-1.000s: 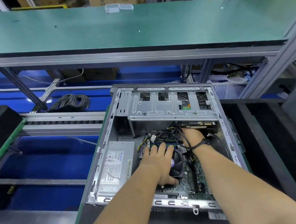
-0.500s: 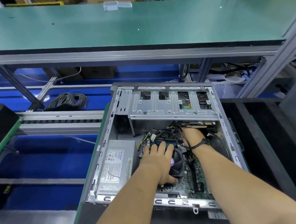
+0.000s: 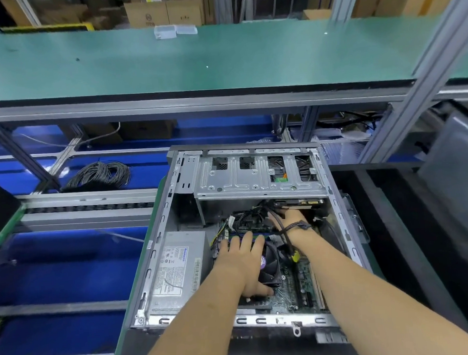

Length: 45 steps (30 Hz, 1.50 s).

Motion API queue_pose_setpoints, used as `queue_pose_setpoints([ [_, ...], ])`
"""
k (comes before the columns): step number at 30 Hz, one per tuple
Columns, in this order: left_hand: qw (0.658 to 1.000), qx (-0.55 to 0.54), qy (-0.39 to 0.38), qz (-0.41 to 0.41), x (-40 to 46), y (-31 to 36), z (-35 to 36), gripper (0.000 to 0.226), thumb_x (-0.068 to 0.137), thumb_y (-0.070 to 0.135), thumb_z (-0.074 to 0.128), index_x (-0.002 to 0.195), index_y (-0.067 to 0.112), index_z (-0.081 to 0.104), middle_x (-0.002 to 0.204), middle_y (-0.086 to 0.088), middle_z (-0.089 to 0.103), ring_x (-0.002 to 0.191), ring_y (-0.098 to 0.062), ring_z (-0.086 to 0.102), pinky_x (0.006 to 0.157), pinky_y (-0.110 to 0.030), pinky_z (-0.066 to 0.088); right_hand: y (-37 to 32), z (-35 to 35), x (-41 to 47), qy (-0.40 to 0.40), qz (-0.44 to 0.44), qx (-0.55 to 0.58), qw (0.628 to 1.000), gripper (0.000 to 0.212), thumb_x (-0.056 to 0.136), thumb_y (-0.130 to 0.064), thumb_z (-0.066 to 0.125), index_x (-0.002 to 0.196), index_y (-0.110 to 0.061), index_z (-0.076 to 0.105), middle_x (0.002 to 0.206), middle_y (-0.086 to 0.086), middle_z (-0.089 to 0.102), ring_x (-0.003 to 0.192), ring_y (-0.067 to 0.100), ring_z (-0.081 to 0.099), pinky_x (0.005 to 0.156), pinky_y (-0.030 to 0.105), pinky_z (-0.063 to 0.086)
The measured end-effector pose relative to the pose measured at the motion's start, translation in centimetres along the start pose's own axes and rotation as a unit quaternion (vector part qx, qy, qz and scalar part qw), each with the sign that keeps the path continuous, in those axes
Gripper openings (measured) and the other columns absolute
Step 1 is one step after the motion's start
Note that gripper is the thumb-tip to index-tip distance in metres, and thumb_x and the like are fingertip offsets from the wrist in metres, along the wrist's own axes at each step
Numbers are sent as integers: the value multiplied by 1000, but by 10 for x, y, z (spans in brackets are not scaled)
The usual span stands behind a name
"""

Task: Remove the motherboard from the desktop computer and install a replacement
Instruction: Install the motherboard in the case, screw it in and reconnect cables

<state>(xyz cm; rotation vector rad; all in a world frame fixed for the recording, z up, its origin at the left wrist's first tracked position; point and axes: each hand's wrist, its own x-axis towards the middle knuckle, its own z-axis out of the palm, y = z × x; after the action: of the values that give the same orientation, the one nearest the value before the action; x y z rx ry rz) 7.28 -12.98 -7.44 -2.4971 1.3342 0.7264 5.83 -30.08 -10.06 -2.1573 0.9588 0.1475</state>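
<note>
The motherboard (image 3: pixel 295 288) lies flat in the floor of the open desktop case (image 3: pixel 161 251), toward the 4 o'clock corner of the frame's centre, its green surface showing between the two forearms. On it sits the black cooler fan (image 3: pixel 270 267). The left hand (image 3: pixel 244 266) rests palm-down over the fan's 9 o'clock side, fingers straight and spread toward 12 o'clock, thumb splayed along the board at 5 o'clock. The right hand (image 3: pixel 290 219) reaches deeper, toward 12 o'clock, under the drive cage (image 3: pixel 254 176); black cables (image 3: pixel 289 228) loop over its wrist and its fingers are hidden, so its grip cannot be told. At 9 o'clock of the fan lies the grey power supply (image 3: pixel 178 270). A green shelf (image 3: pixel 194 57) spans 12 o'clock.
</note>
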Motion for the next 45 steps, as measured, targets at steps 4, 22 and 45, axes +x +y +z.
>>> queue_pose_setpoints([
  [4,1000,-10,24,10,-5,0,-2,120,79,76,60,159,15,-6,166,-10,2,150,-35,9,122,-54,10,-3,6,-17,119,10,-78,990,47,99,-42,54,64,-12,51,68,8,59,63,24,56,51,26,37],
  [22,997,-55,63,4,-18,-5,3,106,87,78,43,159,14,-1,159,-11,19,143,-33,21,117,-51,18,-2,15,1,-20,-71,21,997,29,102,-20,53,125,-7,65,126,15,64,123,35,55,107,45,40],
  [45,997,-69,18,12,-13,-12,4,107,86,82,38,159,22,-11,165,-7,1,150,-30,7,121,-52,7,-6,19,27,-19,-76,-215,974,40,105,-15,38,143,0,37,121,25,62,105,35,63,72,33,43],
])
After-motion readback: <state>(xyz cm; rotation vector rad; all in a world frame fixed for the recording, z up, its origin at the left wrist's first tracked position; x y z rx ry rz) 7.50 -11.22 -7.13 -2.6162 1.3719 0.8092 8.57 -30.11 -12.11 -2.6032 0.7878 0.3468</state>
